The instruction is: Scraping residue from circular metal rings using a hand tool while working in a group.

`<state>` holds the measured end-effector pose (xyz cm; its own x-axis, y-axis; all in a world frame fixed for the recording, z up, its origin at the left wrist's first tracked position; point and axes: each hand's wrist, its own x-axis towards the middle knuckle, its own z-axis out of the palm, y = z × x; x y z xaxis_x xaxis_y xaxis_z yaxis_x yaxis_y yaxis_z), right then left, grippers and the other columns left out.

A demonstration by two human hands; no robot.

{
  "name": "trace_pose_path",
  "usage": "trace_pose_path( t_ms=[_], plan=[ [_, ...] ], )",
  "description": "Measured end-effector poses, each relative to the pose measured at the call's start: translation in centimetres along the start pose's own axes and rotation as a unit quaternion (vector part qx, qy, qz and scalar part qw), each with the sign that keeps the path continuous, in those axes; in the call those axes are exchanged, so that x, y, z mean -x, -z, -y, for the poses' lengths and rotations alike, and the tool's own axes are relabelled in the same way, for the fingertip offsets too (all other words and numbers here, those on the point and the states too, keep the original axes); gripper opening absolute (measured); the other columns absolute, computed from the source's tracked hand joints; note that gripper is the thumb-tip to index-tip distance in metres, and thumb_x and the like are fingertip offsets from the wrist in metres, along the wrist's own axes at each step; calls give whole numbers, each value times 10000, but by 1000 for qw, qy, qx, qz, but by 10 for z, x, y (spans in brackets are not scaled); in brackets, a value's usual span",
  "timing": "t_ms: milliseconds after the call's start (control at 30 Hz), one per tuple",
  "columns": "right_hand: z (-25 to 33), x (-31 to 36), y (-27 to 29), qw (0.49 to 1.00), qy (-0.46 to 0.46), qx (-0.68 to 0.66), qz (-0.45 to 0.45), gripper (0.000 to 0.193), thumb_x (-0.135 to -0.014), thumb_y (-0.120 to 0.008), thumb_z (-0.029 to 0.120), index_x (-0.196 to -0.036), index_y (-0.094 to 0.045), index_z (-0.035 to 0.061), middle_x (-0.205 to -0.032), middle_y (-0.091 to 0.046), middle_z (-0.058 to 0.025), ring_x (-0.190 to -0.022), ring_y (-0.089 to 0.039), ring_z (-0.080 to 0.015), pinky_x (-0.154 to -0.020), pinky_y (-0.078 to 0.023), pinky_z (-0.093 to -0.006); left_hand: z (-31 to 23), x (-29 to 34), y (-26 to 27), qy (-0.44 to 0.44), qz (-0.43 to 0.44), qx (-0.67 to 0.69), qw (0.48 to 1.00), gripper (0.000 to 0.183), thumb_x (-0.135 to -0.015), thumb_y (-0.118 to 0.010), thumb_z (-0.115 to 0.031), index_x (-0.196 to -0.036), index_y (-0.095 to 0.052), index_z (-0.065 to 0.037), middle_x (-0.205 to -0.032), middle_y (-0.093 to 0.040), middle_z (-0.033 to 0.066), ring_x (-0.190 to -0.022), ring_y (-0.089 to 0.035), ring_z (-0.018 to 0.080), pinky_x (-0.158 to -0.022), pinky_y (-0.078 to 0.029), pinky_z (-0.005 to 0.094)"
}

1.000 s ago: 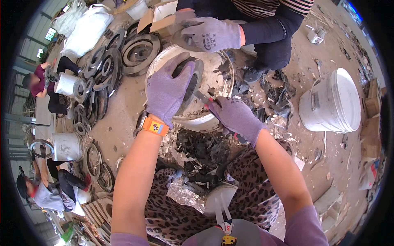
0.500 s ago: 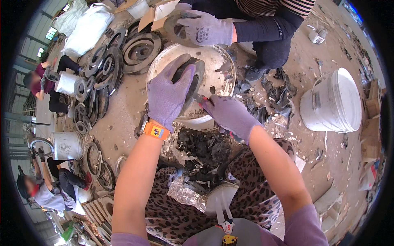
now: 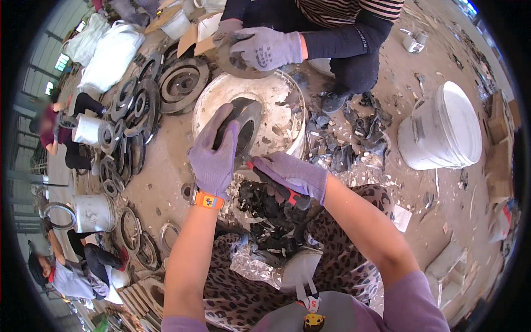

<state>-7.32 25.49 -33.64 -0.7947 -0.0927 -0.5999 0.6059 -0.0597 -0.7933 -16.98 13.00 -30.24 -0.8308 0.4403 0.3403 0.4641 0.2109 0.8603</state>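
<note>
My left hand (image 3: 213, 160), in a purple work glove, grips a thick dark ring (image 3: 251, 119) by its left side, thumb and fingers on either side of the rim. The ring stands tilted over the near part of a round whitish bucket top (image 3: 285, 113) strewn with scraps. My right hand (image 3: 296, 176), gloved too, is closed round a red and black utility knife (image 3: 287, 192). The knife's front end is at the ring's lower edge, close to my left fingers; its blade is too small to make out. Black shavings (image 3: 265, 205) lie below, between my knees.
Across the bucket, a co-worker's gloved hand (image 3: 271, 48) holds another dark ring (image 3: 238, 63). A white bucket (image 3: 440, 127) stands at right. Dark peelings (image 3: 365, 124) litter the floor. Rings (image 3: 185, 83) are piled at left, near two more people.
The ring and both my hands have come nearer to me. My right hand has turned, so more of the knife shows. The co-worker's ring now faces more upward.
</note>
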Motion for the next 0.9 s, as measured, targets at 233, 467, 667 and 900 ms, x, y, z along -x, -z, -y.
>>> trace_pose_path(
  t_ms=[233,467,667,900],
  plan=[
    [7,-9,18,986,22,140,-87,438,-980,-390,422,-923,-544,16,-635,-600,-112,-522,-635,-228,-492,-531,-320,17,-3,-20,-109,-84,-26,990,473,-879,-601,-112,-1328,-476,-30,-1256,-576,148,-1140,-565,219,-955,-437,317],
    [-2,-11,4,762,104,588,-251,338,-973,-400,284,-1057,-511,-24,-821,-677,-131,-794,-680,-276,-641,-528,-354,-23,-37,14,37,122,-137,982,666,-846,-634,-286,-1390,-371,-6,-1226,-580,206,-1113,-582,277,-942,-436,331],
    [20,2,-4,775,88,583,-228,295,-949,-457,244,-1070,-502,-21,-873,-684,-106,-797,-684,-228,-624,-523,-327,-17,-79,4,123,275,-235,924,705,-788,-712,-277,-1362,-414,3,-949,-642,112,-655,-557,89,-606,-482,249],
    [21,19,20,729,32,640,-240,244,-878,-536,128,-1062,-475,-21,-859,-679,-81,-787,-686,-201,-595,-525,-321,-18,-51,-10,80,211,-185,956,591,-819,-651,-345,-1307,-486,-56,-1197,-602,167,-1104,-589,268,-955,-430,338]
  ],
)
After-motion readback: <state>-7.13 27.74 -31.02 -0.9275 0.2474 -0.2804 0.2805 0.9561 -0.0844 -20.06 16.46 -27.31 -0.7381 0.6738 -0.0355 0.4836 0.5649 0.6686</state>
